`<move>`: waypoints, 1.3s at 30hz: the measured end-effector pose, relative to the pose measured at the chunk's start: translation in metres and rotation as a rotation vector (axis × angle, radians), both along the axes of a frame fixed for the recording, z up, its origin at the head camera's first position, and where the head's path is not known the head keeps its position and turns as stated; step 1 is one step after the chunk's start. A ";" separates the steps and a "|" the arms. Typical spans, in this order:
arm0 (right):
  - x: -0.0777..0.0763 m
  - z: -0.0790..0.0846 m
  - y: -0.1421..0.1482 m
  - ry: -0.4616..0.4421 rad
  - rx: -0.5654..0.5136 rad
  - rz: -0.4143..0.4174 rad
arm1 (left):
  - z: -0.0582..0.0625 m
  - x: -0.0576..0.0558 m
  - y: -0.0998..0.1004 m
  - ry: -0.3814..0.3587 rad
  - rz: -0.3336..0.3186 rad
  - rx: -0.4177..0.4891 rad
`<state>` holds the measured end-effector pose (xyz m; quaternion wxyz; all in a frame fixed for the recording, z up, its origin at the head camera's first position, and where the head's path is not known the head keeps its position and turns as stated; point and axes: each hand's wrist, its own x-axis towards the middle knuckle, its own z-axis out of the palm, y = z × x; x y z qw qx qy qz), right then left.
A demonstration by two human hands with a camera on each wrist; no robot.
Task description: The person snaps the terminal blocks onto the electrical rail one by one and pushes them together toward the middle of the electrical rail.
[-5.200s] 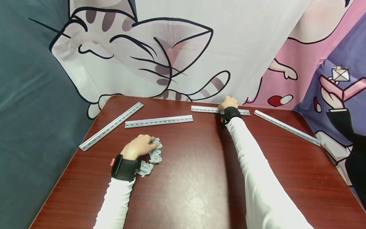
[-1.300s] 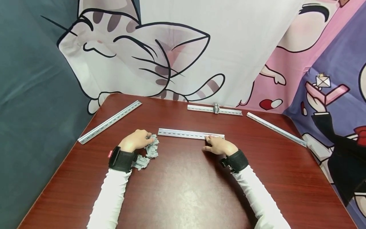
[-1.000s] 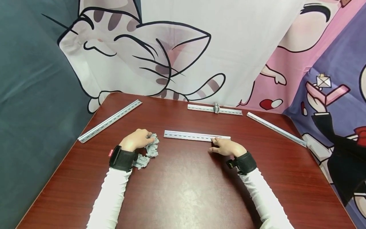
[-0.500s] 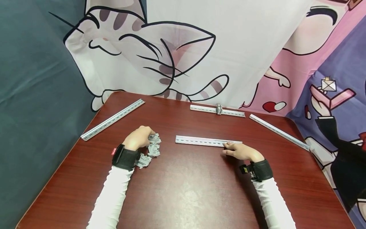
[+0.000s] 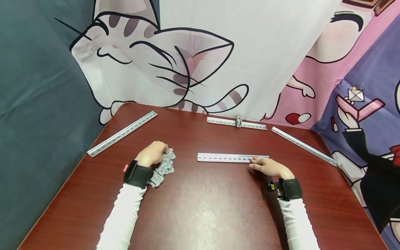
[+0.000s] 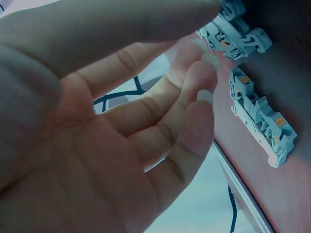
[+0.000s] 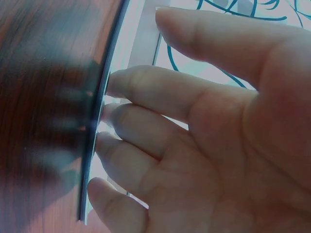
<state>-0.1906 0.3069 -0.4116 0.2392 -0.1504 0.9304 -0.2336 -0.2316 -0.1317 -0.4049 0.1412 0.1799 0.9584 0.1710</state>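
My left hand (image 5: 153,153) is at a cluster of grey terminal blocks (image 5: 165,167) on the left of the table. In the left wrist view its thumb and a partly hidden finger pinch one terminal block (image 6: 233,36) at the upper edge; another terminal block (image 6: 262,114) lies apart beside the fingers. My right hand (image 5: 270,166) rests its nearly straight fingers on the right end of a slotted metal DIN rail (image 5: 223,158). In the right wrist view those fingers (image 7: 141,87) touch the rail's edge (image 7: 119,53), with the thumb held apart.
Toward the back lies another DIN rail (image 5: 218,121) with one terminal block (image 5: 238,121) standing on it. A third rail (image 5: 123,133) slants at the left, a fourth (image 5: 303,146) at the right. Cartoon-printed cloth (image 5: 265,52) hangs behind the brown table (image 5: 200,208).
My right hand left the far rail, where a terminal block now stands. It slid the nearer rail right and toward me, levelling it. Under my left hand the terminal blocks shifted closer together.
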 end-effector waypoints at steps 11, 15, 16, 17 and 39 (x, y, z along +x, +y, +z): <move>-0.002 0.001 -0.006 0.059 0.034 0.003 | -0.001 0.004 -0.002 0.014 -0.010 0.041; -0.003 0.001 -0.008 0.075 0.043 0.009 | -0.002 0.003 -0.003 0.002 -0.006 0.081; -0.004 0.001 -0.009 0.077 0.042 0.011 | -0.002 0.003 -0.003 -0.003 0.000 0.086; -0.004 0.001 -0.010 0.077 0.040 0.015 | -0.002 0.003 -0.003 -0.007 0.004 0.088; -0.002 0.025 -0.054 0.113 0.009 0.058 | 0.000 0.001 -0.002 -0.008 -0.021 0.049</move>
